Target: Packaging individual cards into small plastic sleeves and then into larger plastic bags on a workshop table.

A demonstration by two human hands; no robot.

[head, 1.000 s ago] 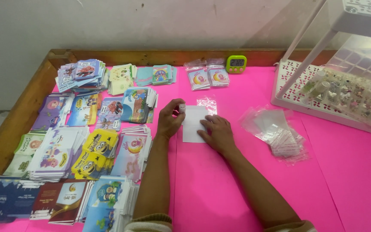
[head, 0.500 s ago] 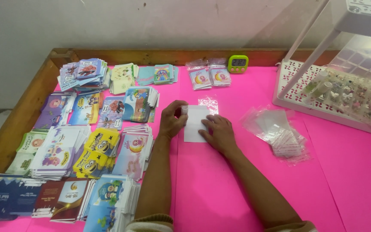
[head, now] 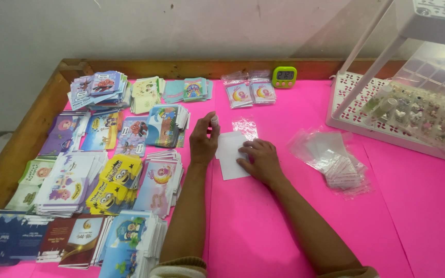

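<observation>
The right hand [head: 261, 162] lay flat, fingers spread, pressing a white rectangular paper card [head: 229, 154] onto the pink counter [head: 284, 226], no grip closed on it. Just left of it, the left hand [head: 203, 139] stood raised, its grip pinched on something small and pale at the card's upper corner. Beyond the card lay a small clear plastic bag [head: 245, 127]; right of it, a heap of clear sleeves [head: 336, 159].

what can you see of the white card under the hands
The white card is a plain, blank rectangle, paper-like, lying flat and slightly skewed on the pink table. The right hand presses its right edge; the left hand touches its upper left edge. A small clear bag lies at its top corner.
</observation>
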